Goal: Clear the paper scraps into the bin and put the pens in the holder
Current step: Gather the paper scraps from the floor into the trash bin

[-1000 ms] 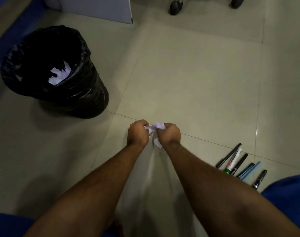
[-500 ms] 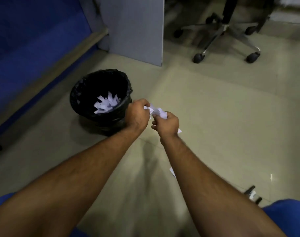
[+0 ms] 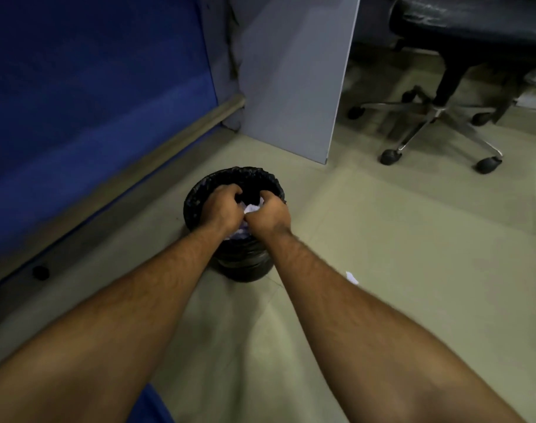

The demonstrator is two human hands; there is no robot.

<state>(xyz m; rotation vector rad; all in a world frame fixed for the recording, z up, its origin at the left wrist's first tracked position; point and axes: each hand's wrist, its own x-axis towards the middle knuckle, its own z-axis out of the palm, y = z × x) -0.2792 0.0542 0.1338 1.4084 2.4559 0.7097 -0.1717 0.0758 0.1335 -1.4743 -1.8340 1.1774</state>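
A round bin [image 3: 230,178] lined with a black bag stands on the floor at centre. My left hand [image 3: 222,206] and my right hand [image 3: 269,213] are side by side over its mouth, fingers curled. White paper scraps [image 3: 250,208] show between the two hands, held by both. More white scraps [image 3: 239,235] lie inside the bin below my wrists. One small white scrap [image 3: 351,277] lies on the floor to the right of my right forearm. No pens or holder are in view.
A blue partition wall [image 3: 92,102] with a beige base strip runs along the left. A grey panel [image 3: 294,74] stands behind the bin. A black office chair [image 3: 443,117] on a wheeled base is at the upper right. Beige floor tiles [image 3: 413,239] spread to the right.
Both hands carried the scraps from the floor near the pens up and left to over the bin's mouth. The view swung up; the pens dropped out of sight.
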